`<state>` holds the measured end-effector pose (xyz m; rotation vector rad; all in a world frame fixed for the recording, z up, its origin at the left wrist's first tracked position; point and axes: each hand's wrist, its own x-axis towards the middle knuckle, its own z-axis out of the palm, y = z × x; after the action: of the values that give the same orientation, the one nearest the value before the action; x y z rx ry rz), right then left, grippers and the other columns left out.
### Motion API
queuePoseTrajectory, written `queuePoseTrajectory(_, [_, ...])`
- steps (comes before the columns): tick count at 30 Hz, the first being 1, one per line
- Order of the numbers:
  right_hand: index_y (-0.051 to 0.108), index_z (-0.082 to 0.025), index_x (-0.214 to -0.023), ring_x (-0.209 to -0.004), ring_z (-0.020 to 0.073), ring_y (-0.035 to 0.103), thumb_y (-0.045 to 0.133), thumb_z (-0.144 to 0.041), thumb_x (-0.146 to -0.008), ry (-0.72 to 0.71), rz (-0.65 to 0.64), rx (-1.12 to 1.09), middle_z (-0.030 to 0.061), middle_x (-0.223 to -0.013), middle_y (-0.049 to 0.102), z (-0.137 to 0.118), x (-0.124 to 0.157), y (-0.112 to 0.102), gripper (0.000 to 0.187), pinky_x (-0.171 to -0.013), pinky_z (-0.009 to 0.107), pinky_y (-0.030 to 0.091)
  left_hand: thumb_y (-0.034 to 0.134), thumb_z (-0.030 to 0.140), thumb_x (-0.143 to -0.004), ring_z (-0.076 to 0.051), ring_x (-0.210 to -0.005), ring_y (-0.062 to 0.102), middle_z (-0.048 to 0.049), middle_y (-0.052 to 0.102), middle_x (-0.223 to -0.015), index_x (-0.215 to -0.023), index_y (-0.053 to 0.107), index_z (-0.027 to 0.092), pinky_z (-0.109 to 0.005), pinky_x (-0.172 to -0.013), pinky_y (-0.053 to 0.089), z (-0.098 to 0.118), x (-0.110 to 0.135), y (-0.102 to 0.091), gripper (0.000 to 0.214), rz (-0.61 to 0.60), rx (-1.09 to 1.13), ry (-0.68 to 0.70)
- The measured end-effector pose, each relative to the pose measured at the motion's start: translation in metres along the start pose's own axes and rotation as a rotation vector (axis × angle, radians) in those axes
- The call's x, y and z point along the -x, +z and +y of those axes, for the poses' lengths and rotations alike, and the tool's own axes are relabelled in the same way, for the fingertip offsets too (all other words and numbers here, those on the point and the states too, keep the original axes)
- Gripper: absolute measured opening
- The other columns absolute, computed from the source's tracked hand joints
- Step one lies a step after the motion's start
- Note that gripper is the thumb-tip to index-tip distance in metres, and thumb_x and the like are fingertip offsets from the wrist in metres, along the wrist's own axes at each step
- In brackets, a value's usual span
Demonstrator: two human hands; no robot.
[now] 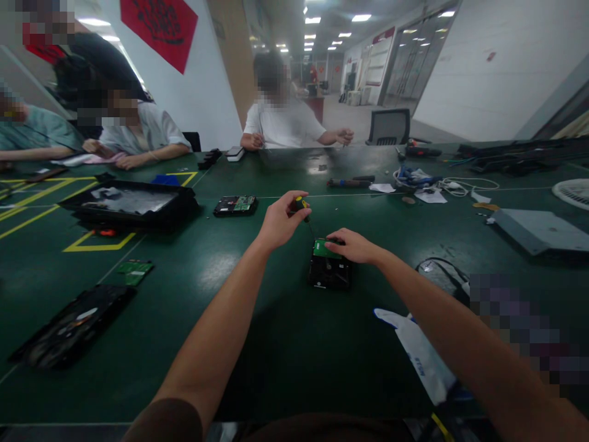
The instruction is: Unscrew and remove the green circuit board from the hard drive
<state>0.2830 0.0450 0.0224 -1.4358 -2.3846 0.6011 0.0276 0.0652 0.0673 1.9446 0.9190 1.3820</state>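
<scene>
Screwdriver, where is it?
Head view, middle of the table: the left hand grips the screwdriver, its tip pointing down at the hard drive that the right hand touches.

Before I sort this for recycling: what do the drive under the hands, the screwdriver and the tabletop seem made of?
Hard drive: dark body with a dull sheen, probably metal; green circuit board on top.
Screwdriver: yellow-and-black handle, likely plastic; thin shaft looks metal.
Table: smooth green surface mirroring the lights, perhaps a vinyl or rubber mat.

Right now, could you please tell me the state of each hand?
Left hand: closed around a screwdriver, tip down at the hard drive.
Right hand: open, fingers laid on the drive's green board.
</scene>
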Motion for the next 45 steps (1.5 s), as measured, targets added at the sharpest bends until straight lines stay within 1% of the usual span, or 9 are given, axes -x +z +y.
queuePoseTrajectory(2, [0.076,-0.022,-0.119,-0.103,0.0282,0.067,0.059,-0.055,-0.097,-0.01,-0.014,0.036,0.0119,-0.115,0.073,-0.003,-0.006,-0.002,0.043,-0.089,0.04,0.052,0.073,0.019,-0.088,-0.019,-0.097,0.073,-0.0061,0.075,-0.108,-0.126,0.065,0.023,-0.036,-0.089,0.06,0.0,0.0,-0.001,0.039,-0.002,-0.002,0.004])
queuePoseTrajectory(5, [0.078,-0.023,-0.11,-0.096,0.0269,0.069,0.061,-0.057,-0.096,0.006,0.003,0.055,0.0101,-0.106,0.076,-0.007,-0.015,0.001,0.041,-0.082,0.038,0.052,0.073,0.019,-0.088,-0.019,-0.097,0.073,-0.0063,0.075,-0.108,-0.126,0.065,0.022,-0.036,-0.088,0.06,0.0,0.0,-0.001,0.039,-0.001,-0.005,0.009])
queuePoseTrajectory(7, [0.079,-0.025,-0.106,-0.095,0.025,0.069,0.064,-0.054,-0.094,0.01,0.021,0.016,0.0074,-0.105,0.077,-0.009,-0.019,0.006,0.035,-0.082,0.036,0.052,0.074,0.019,-0.088,-0.019,-0.097,0.073,-0.0063,0.075,-0.108,-0.126,0.065,0.023,-0.036,-0.088,0.06,0.0,0.0,-0.001,0.039,0.002,-0.015,0.012])
queuePoseTrajectory(11, [0.079,-0.025,-0.11,-0.099,0.0241,0.069,0.068,-0.049,-0.093,0.01,0.066,-0.06,0.0065,-0.11,0.076,-0.005,-0.019,0.015,0.031,-0.085,0.036,0.053,0.073,0.019,-0.088,-0.019,-0.097,0.073,-0.006,0.075,-0.108,-0.126,0.065,0.023,-0.036,-0.088,0.06,-0.002,0.0,0.001,0.039,0.009,-0.025,0.007])
queuePoseTrajectory(17, [0.078,-0.026,-0.113,-0.102,0.0243,0.068,0.071,-0.048,-0.092,0.012,0.103,-0.103,0.0069,-0.113,0.075,-0.001,-0.014,0.02,0.031,-0.088,0.037,0.053,0.074,0.018,-0.088,-0.02,-0.096,0.073,-0.0057,0.075,-0.108,-0.125,0.065,0.024,-0.036,-0.087,0.06,-0.005,0.001,0.005,0.038,-0.002,-0.028,0.005])
queuePoseTrajectory(21, [0.078,-0.025,-0.114,-0.104,0.0254,0.067,0.071,-0.048,-0.092,-0.012,0.111,-0.102,0.007,-0.114,0.075,0.001,-0.014,0.023,0.032,-0.088,0.038,0.053,0.074,0.019,-0.089,-0.02,-0.097,0.073,-0.0057,0.075,-0.108,-0.126,0.065,0.024,-0.036,-0.088,0.06,-0.006,0.002,0.006,0.038,-0.013,-0.021,-0.001])
queuePoseTrajectory(28, [0.077,-0.027,-0.117,-0.107,0.0257,0.066,0.068,-0.053,-0.093,-0.054,0.139,-0.075,0.0072,-0.116,0.074,0.004,-0.011,0.025,0.037,-0.092,0.04,0.051,0.074,0.018,-0.088,-0.02,-0.097,0.073,-0.0055,0.075,-0.108,-0.126,0.065,0.025,-0.037,-0.089,0.06,-0.006,0.003,0.009,0.039,-0.006,-0.017,-0.014])
queuePoseTrajectory(39, [0.078,-0.024,-0.114,-0.101,0.0241,0.068,0.074,-0.048,-0.09,-0.065,0.188,-0.103,0.0078,-0.112,0.075,0.006,-0.012,0.03,0.033,-0.087,0.036,0.052,0.074,0.019,-0.089,-0.019,-0.096,0.072,-0.0055,0.075,-0.107,-0.127,0.065,0.024,-0.036,-0.088,0.059,-0.005,0.004,0.01,0.039,-0.025,-0.023,0.009])
queuePoseTrajectory(45, [0.077,-0.024,-0.115,-0.102,0.0251,0.068,0.073,-0.049,-0.091,-0.058,0.193,-0.119,0.0079,-0.114,0.075,0.006,-0.011,0.03,0.034,-0.087,0.037,0.053,0.073,0.019,-0.09,-0.019,-0.096,0.072,-0.0055,0.074,-0.107,-0.128,0.065,0.024,-0.036,-0.087,0.06,-0.003,0.004,0.011,0.04,-0.037,-0.024,0.014])
